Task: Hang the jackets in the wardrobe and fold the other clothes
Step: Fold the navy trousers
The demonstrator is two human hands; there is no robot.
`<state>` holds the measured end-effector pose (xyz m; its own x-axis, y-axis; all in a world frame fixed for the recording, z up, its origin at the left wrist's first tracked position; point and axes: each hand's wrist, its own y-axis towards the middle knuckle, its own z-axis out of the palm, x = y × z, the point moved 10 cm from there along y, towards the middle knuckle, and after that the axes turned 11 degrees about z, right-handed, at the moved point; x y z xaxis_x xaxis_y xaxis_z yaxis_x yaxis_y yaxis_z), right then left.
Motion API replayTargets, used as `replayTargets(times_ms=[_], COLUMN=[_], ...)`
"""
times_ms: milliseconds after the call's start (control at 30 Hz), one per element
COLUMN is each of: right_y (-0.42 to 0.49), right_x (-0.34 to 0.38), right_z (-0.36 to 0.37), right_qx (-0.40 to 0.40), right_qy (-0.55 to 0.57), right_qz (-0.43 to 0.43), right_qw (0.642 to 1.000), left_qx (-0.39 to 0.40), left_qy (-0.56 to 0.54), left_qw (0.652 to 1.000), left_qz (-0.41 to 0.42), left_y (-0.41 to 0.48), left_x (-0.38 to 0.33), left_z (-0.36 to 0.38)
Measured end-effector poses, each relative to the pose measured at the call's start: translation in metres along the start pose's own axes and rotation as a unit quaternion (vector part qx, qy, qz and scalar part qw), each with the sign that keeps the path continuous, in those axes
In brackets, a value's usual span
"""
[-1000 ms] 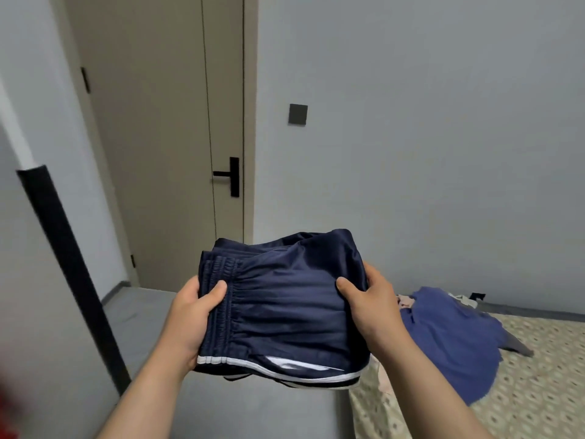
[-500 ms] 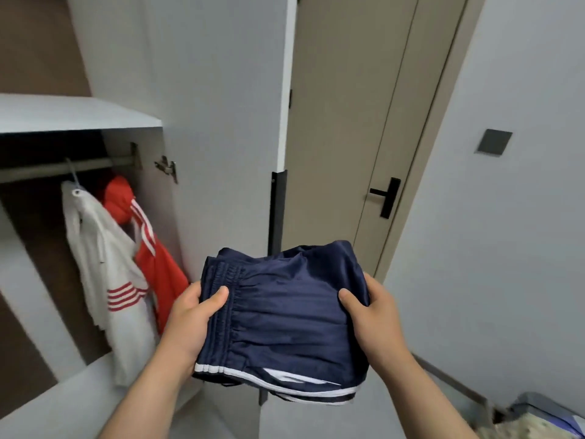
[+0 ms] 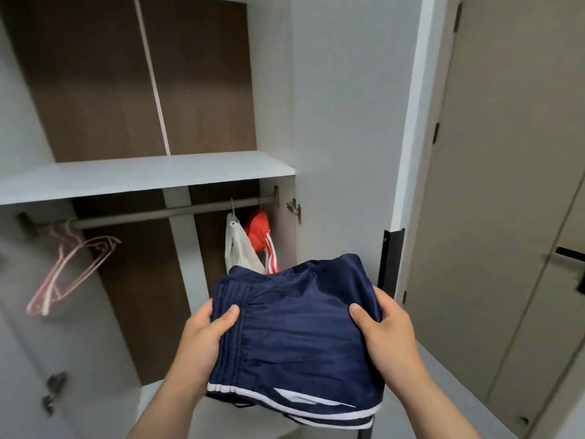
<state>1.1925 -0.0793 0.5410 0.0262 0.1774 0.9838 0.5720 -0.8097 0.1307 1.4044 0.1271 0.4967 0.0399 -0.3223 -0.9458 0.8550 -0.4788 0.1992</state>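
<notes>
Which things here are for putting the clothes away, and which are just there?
For the job:
folded navy shorts, gripped by the left hand and the right hand
white jacket and red jacket, hanging on the wardrobe rail
pink hangers
wardrobe shelf

Just there:
room door
black door handle

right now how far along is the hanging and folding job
Done: a white jacket and a red jacket hang on the rail. In hand: folded navy shorts, gripped by the left hand and right hand at the open wardrobe. Left: setting them down; other clothes are out of view.
</notes>
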Motion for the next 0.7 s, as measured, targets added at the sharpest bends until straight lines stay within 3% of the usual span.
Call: replayTargets(times_ms=[167,333,467,700], right_y=[0.030,0.047,0.051,0.073], right_x=[0.002,0.012,0.042,0.101], right_z=[0.010,0.065,0.120,0.206], right_qx=[0.039,0.142,0.218,0.235], right_qy=[0.026,0.071,0.067,0.066], right_qz=[-0.001,0.018,-0.024,-0.089], right_qw=[0.999,0.987,0.973,0.966], left_qx=[-0.040,-0.106,-0.158,-0.203], left_qy=[0.041,0.068,0.068,0.072], left_qw=[0.998,0.990,0.980,0.961], left_qz=[0.029,0.059,0.102,0.172], left_y=[0.006,0.005,0.008,0.032], left_x=[-0.013,-0.042,-0.081,-0.144], left_z=[0.000,-0.043,-0.082,-0.138])
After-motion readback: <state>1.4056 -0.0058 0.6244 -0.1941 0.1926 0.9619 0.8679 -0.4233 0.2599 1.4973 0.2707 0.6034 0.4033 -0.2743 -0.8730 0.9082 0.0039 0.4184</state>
